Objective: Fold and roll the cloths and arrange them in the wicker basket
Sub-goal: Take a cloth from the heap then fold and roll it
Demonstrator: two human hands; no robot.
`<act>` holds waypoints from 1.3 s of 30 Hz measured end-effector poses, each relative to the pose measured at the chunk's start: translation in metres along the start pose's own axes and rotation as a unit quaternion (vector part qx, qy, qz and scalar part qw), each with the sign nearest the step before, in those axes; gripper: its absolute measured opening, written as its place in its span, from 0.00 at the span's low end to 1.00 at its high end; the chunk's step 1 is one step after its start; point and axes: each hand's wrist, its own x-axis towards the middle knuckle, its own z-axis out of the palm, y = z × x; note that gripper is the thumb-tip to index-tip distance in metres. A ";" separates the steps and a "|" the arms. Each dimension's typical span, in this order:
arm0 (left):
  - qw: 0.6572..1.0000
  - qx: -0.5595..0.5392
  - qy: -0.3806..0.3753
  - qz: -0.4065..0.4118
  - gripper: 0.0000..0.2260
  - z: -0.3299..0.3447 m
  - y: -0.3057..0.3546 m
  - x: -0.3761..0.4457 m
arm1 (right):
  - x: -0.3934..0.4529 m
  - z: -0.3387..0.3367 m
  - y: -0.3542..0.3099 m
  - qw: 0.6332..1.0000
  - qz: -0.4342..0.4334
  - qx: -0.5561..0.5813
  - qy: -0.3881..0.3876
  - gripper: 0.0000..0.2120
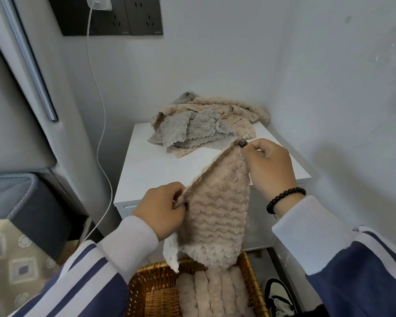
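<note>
We hold a beige cloth (215, 211) up in the air between both hands, in front of the tabletop's (151, 170) near edge and above the basket (151, 291).

Left hand (162, 209): grip clamped on the cloth's lower left corner, fingers curled around the edge. Right hand (270, 168): grip pinched shut on the upper right corner, thumb and forefinger together at the cloth's top. The top edge runs on a slant, low at the left hand, high at the right. The cloth hangs below that line, ribbed face toward us, its bottom hem just over the basket's far rim. A pale underside shows at the lower left fold.

In the basket, rolled beige cloths (213, 294) lie side by side along the right part; the left part shows bare wicker.

On the tabletop, toward the far right corner by the wall, a loose pile (204, 124) of grey and beige cloths lies well apart from the hands.

A bead bracelet (284, 199) sits on the right wrist. A white cable (101, 124) hangs from a wall socket (133, 17) left of the tabletop. A shoe (279, 296) lies on the floor right of the basket.
</note>
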 end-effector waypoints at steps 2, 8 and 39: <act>0.998 0.058 -0.006 -0.020 0.09 -0.007 -0.006 0.005 | 0.006 -0.003 0.002 0.997 0.045 0.061 -0.005 0.08; 0.991 0.104 -0.010 -0.086 0.07 -0.025 -0.018 0.021 | 0.029 -0.009 0.013 0.975 0.131 0.180 0.001 0.08; 0.874 -0.453 0.096 -0.149 0.11 -0.086 -0.016 -0.006 | 0.012 -0.077 -0.010 0.928 0.209 0.074 -0.299 0.05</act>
